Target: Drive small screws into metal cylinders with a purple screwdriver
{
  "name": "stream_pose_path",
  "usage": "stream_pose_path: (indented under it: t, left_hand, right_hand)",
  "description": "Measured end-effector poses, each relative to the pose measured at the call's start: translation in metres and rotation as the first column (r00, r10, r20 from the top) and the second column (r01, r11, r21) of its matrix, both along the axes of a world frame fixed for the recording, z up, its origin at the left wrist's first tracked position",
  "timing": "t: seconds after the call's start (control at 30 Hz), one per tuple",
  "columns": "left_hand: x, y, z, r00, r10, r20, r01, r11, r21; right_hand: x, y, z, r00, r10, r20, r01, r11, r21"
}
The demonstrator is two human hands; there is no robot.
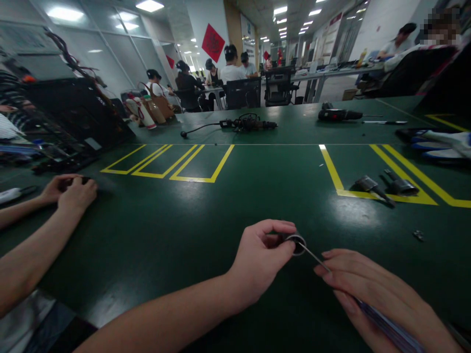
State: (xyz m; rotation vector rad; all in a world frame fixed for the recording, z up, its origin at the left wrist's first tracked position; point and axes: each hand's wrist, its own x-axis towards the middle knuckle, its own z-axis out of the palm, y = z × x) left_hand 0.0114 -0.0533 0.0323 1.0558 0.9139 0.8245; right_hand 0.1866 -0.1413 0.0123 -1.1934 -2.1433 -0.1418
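My left hand (263, 257) is closed round a small round metal housing (299, 241), its open end turned to the right. In my right hand (379, 289) is a screwdriver (386, 321) with a translucent purplish handle; my fingertips steady its thin shaft. The shaft's tip reaches into the housing's opening, and what it touches inside is hidden. Beyond my right hand, two dark metal parts with narrow shafts, one on the left (368, 185) and one on the right (401, 185), lie by the yellow tape. A little cluster of small metal pieces (418, 235) sits nearer.
A co-worker's hands (75, 193) hold a dark object at the left. On the green table (176, 235) lie a power drill (340, 114), a dark corded device (248, 122), a pen-like rod (384, 122) and white-blue gloves (441, 144). Black equipment (73, 113) stands far left.
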Motion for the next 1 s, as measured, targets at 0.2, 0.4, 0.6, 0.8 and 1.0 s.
stream_pose_path:
  t: [0.2, 0.4, 0.6, 0.8, 1.0]
  left_hand:
    - [0.0, 0.001, -0.003, 1.0, 0.011, -0.013, -0.01, 0.998, 0.06]
    - [0.0, 0.001, -0.001, 0.998, 0.011, -0.068, -0.003, 0.994, 0.108]
    - [-0.001, 0.001, -0.001, 0.998, -0.003, -0.062, 0.011, 0.993, 0.12]
    - [-0.001, 0.001, -0.003, 0.998, -0.002, -0.059, 0.011, 0.989, 0.15]
    - [0.001, 0.001, -0.003, 0.997, 0.015, -0.072, -0.004, 0.989, 0.15]
  right_hand:
    - [-0.007, 0.004, 0.009, 0.999, 0.043, 0.022, -0.044, 0.998, 0.054]
    - [-0.009, 0.004, 0.016, 0.999, 0.044, -0.027, -0.041, 0.996, 0.085]
    - [-0.006, 0.0, 0.013, 0.996, 0.066, -0.061, -0.062, 0.997, 0.055]
    - [-0.005, 0.0, 0.01, 0.996, 0.092, -0.005, -0.092, 0.994, 0.051]
    - [-0.002, 0.0, 0.005, 0.987, 0.149, 0.063, -0.152, 0.987, 0.045]
